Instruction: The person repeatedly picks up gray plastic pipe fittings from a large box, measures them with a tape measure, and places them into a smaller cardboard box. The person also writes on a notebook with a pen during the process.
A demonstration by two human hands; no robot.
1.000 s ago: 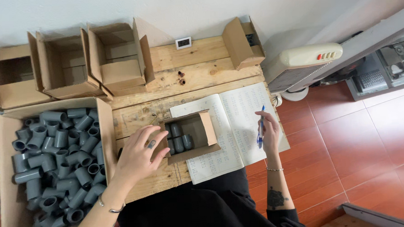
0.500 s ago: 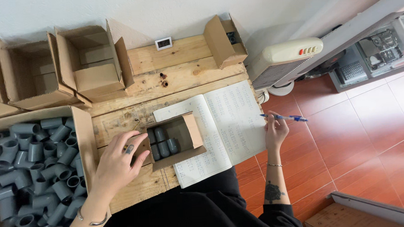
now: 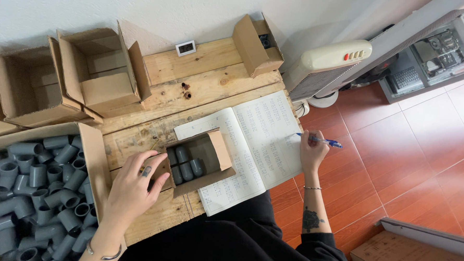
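Observation:
My left hand (image 3: 133, 188) rests on the left flap of a small open cardboard box (image 3: 218, 152) that stands on the wooden table (image 3: 138, 134). Several grey pipe fittings (image 3: 184, 164) lie inside that box. My right hand (image 3: 312, 152) holds a blue pen (image 3: 321, 140) at the right edge of an open notebook (image 3: 258, 140) filled with rows of written marks. The small box sits on the notebook's left page.
A big carton (image 3: 93, 152) at the left holds several loose grey pipe fittings (image 3: 31, 196). Empty open cartons (image 3: 102, 73) stand along the back, another (image 3: 257, 43) at the back right. A small digital display (image 3: 186, 47) leans at the wall. A white heater (image 3: 326, 69) stands right of the table over red floor tiles.
My right hand has lifted the pen from the page and turned it to lie sideways at the notebook's edge. My left hand stays on the small box. The view has shifted right.

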